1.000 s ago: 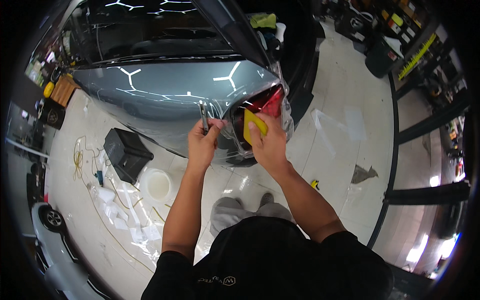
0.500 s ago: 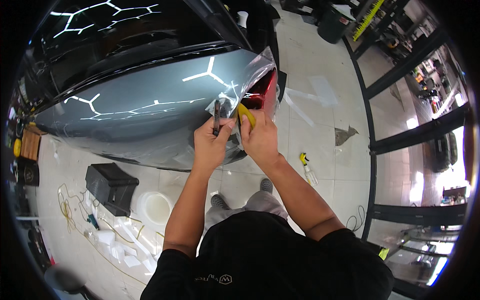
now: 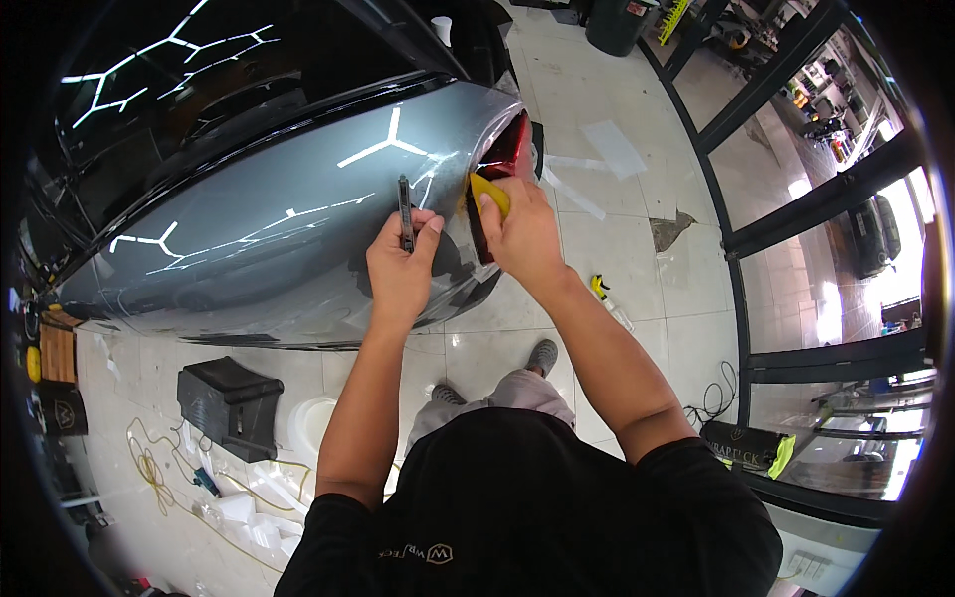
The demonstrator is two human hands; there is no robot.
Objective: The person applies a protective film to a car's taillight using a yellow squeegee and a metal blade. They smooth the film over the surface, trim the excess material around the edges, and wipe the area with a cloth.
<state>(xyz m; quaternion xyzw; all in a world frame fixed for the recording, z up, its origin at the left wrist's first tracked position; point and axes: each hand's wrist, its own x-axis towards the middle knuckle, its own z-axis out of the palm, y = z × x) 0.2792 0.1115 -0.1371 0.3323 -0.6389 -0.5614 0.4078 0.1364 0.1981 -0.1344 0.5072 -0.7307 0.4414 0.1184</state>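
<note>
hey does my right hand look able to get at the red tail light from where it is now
Most likely yes: the right hand is already at the tail light, whose upper part looks uncovered, though the yellow squeegee occupies its fingers.

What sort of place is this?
Probably a car bodywork or detailing workshop: a glossy grey car body, a flat yellow scraper in the right hand, and a yellow-topped clear spray bottle on the pale tiled floor.

yellow squeegee (image 3: 487,192) in right grip (image 3: 528,231)
</note>
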